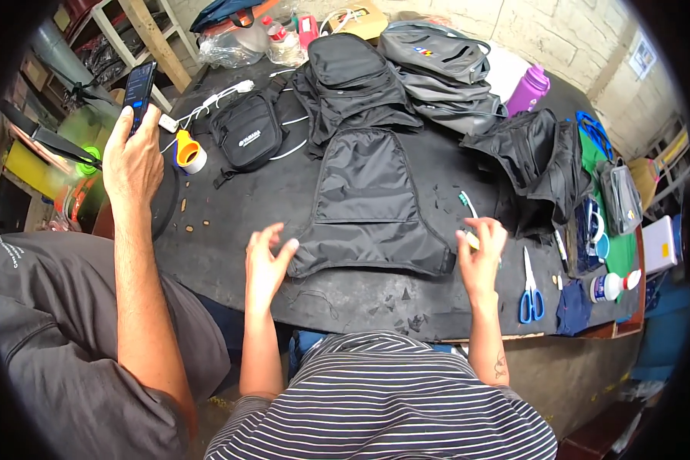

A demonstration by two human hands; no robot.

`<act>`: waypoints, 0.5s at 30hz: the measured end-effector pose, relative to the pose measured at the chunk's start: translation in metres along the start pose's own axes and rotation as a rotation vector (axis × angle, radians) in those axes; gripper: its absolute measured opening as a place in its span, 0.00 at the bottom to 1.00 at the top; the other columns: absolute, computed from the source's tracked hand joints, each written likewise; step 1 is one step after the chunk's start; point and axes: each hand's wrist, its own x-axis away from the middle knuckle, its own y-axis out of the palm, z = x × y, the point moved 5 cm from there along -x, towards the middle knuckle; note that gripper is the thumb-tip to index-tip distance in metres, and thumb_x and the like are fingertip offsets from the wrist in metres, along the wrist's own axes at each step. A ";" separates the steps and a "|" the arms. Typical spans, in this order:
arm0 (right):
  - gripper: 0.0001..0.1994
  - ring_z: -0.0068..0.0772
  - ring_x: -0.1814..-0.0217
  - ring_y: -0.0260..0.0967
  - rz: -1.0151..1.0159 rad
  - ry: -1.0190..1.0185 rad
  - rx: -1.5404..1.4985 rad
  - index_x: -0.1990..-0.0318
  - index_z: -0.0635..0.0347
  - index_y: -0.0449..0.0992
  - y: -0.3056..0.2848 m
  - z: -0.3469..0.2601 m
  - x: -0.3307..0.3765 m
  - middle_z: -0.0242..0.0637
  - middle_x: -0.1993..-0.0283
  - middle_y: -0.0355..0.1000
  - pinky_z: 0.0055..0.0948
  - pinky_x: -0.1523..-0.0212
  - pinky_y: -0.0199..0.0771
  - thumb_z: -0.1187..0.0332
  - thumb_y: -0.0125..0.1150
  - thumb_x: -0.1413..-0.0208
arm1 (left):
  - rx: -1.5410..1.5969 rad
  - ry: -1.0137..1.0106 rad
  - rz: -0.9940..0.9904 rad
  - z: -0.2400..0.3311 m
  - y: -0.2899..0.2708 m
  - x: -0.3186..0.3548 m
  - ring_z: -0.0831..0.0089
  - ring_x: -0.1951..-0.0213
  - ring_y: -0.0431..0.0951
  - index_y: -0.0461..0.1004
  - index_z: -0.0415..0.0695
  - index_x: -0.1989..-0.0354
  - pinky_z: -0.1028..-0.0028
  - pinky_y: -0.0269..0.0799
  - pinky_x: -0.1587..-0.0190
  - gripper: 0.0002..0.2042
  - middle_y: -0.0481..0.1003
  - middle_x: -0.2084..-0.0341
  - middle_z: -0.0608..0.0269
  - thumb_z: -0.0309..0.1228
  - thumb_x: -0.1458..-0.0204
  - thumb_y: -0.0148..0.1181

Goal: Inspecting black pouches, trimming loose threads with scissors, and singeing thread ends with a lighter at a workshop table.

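In front of me a black fabric panel [368, 192], narrow at the far end and flared at the near end, lies flat on the dark table. My left hand [265, 264] is beside its near left corner, thumb and fingers apart, with nothing in them. Whether it touches the cloth I cannot tell. Past the near right corner is my right hand [481, 249], its fingers bent around a small yellow object [473, 241], mostly hidden. A toothbrush-like white stick with a teal end [465, 200] shows just beyond that hand.
Blue-handled scissors [530, 295] lie at right, near a white bottle [607, 287]. Black bags [353, 84], a grey backpack [441, 69] and a purple bottle [528, 90] stand behind. At left, a co-worker's hand [133, 153] holds a phone [139, 92]. Fabric scraps [414, 322] dot the front.
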 end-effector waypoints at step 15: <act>0.15 0.48 0.55 0.64 -0.341 0.321 0.268 0.62 0.57 0.71 0.007 0.095 0.040 0.42 0.60 0.65 0.43 0.54 0.64 0.80 0.63 0.61 | 0.027 0.518 -0.138 0.068 0.092 -0.176 0.62 0.56 0.73 0.80 0.46 0.62 0.70 0.68 0.52 0.11 0.72 0.63 0.54 0.22 0.50 0.53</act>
